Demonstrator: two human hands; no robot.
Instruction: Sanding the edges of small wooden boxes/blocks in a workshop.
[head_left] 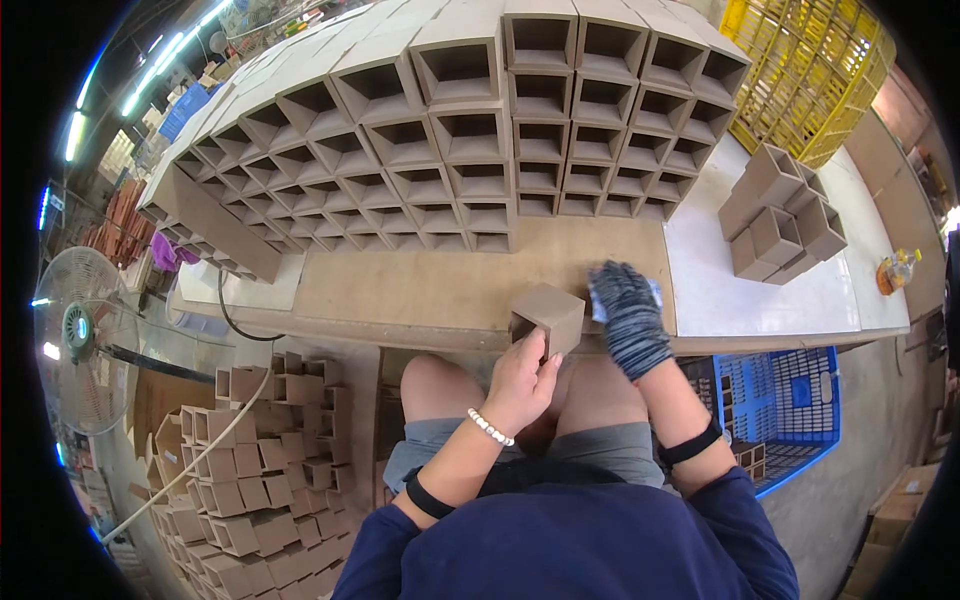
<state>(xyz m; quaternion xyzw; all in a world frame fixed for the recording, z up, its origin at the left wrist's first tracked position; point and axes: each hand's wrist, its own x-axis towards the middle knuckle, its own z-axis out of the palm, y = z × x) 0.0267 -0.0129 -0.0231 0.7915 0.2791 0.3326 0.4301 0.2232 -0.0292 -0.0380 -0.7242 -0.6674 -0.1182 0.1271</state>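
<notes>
My bare left hand (525, 382) grips a small brown cardboard box (556, 314), open at one end, at the table's front edge above my lap. The box is tilted, with its open end toward my fingers. Just to its right, my right hand (634, 322) wears a grey knitted glove and is closed over a crumpled white and blue piece (599, 300), probably cloth. Most of that piece is hidden under the glove. The gloved hand is apart from the box, over the wooden board (420, 290).
Stacked open cardboard boxes (475, 137) wall off the table's back. At right are a small box stack (768, 235), a yellow crate (800, 70) and a bottle (897, 270). A blue crate (805, 400) stands below right; piled boxes (250, 490) and a fan (82, 335) are left.
</notes>
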